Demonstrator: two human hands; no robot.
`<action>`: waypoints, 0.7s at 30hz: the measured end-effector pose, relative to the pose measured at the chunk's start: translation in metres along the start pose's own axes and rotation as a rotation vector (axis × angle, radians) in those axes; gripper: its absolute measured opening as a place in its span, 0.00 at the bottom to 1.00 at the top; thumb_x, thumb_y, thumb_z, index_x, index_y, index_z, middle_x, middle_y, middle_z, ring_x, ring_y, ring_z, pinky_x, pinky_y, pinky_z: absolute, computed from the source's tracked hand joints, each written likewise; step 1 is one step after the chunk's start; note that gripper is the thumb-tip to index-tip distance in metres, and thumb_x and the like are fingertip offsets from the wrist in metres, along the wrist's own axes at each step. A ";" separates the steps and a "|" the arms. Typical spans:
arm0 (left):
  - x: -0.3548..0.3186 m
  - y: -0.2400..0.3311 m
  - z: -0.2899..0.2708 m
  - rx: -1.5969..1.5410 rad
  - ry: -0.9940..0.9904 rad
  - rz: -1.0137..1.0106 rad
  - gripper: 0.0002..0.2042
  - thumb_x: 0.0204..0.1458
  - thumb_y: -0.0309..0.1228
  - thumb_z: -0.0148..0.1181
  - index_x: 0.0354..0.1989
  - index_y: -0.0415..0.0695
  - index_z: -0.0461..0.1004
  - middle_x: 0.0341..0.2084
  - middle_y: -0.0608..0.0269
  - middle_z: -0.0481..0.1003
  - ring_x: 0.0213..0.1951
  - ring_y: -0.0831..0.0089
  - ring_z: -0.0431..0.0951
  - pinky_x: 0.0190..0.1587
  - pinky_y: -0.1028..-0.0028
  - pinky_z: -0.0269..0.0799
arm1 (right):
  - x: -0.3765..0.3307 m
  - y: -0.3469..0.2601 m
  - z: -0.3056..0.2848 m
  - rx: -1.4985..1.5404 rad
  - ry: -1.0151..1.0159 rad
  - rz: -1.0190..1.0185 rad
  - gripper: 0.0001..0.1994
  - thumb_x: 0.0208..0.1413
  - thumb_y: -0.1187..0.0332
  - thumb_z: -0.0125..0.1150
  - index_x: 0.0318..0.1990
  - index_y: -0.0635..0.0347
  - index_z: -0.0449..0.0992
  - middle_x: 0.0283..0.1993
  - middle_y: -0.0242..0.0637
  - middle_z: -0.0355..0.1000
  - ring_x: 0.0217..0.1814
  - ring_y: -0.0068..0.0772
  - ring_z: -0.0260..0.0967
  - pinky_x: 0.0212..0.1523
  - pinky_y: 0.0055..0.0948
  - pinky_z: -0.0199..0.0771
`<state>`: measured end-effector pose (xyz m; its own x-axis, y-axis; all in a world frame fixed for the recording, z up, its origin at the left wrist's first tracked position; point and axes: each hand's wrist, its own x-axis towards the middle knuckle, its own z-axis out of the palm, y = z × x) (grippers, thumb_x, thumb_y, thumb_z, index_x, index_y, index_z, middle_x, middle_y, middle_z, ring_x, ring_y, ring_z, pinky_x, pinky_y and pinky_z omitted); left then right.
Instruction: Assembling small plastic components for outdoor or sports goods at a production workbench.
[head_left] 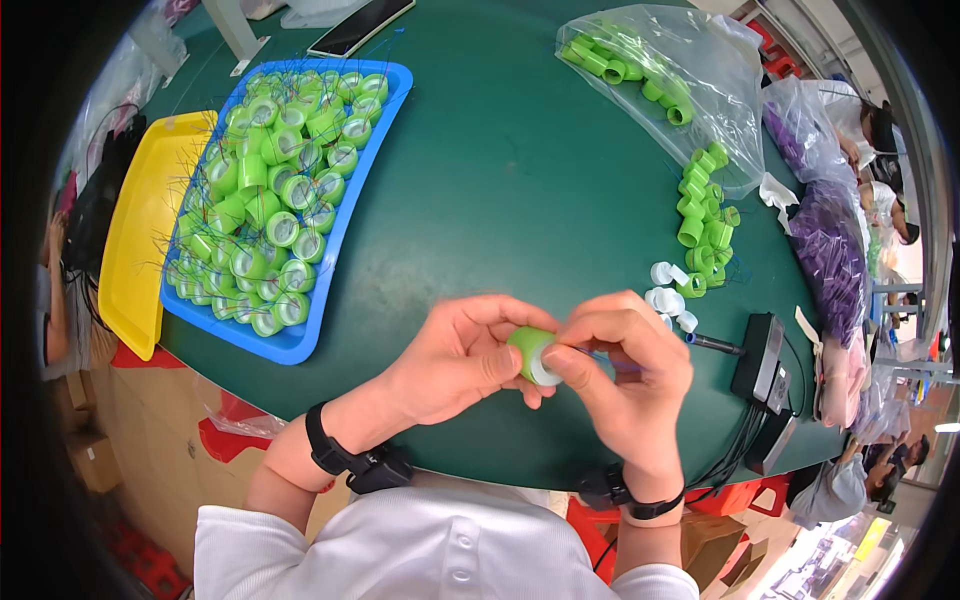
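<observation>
Centre of frame, low: left hand [455, 355] grips a green cap [533, 355] with a white insert, thumb across its front. Right hand [625, 365] pinches the cap's rim, fingers narrow. Blue tray [300, 340] of green caps, upper left.

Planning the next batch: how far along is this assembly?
Done: the blue tray is heaped with finished green caps. In hand: left hand and right hand work on one cap. Left: loose green parts, white inserts, and a bag holding more.
</observation>
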<state>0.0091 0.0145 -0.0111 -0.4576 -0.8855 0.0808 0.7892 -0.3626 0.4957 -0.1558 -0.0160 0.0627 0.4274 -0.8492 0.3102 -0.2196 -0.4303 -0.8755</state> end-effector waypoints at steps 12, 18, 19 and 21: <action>-0.001 -0.001 0.003 -0.038 -0.043 -0.016 0.19 0.48 0.28 0.62 0.47 0.37 0.65 0.44 0.48 0.70 0.41 0.61 0.76 0.40 0.64 0.77 | 0.004 -0.016 -0.003 -0.112 0.039 -0.030 0.07 0.40 0.78 0.68 0.26 0.64 0.74 0.24 0.39 0.70 0.22 0.26 0.67 0.22 0.21 0.66; 0.000 -0.003 0.004 -0.026 0.009 0.073 0.19 0.44 0.23 0.65 0.45 0.38 0.66 0.45 0.48 0.69 0.45 0.62 0.73 0.42 0.63 0.76 | 0.000 -0.017 0.008 -0.281 0.133 -0.094 0.07 0.40 0.77 0.68 0.26 0.63 0.74 0.24 0.37 0.69 0.21 0.25 0.65 0.20 0.20 0.64; 0.000 -0.004 0.003 -0.027 0.011 0.073 0.19 0.44 0.23 0.65 0.45 0.38 0.66 0.45 0.48 0.69 0.45 0.62 0.73 0.42 0.63 0.76 | -0.001 -0.017 0.009 -0.294 0.154 -0.107 0.08 0.41 0.77 0.68 0.27 0.62 0.73 0.24 0.37 0.68 0.21 0.24 0.65 0.19 0.20 0.63; 0.000 -0.005 0.003 0.014 0.032 0.128 0.19 0.44 0.22 0.65 0.45 0.38 0.67 0.45 0.49 0.69 0.46 0.63 0.73 0.43 0.64 0.76 | -0.002 -0.017 0.013 -0.318 0.170 -0.126 0.08 0.41 0.78 0.68 0.27 0.63 0.73 0.24 0.37 0.68 0.21 0.25 0.65 0.19 0.20 0.63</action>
<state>0.0040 0.0174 -0.0114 -0.3400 -0.9332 0.1167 0.8346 -0.2422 0.4948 -0.1417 -0.0033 0.0721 0.3225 -0.8107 0.4887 -0.4470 -0.5855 -0.6763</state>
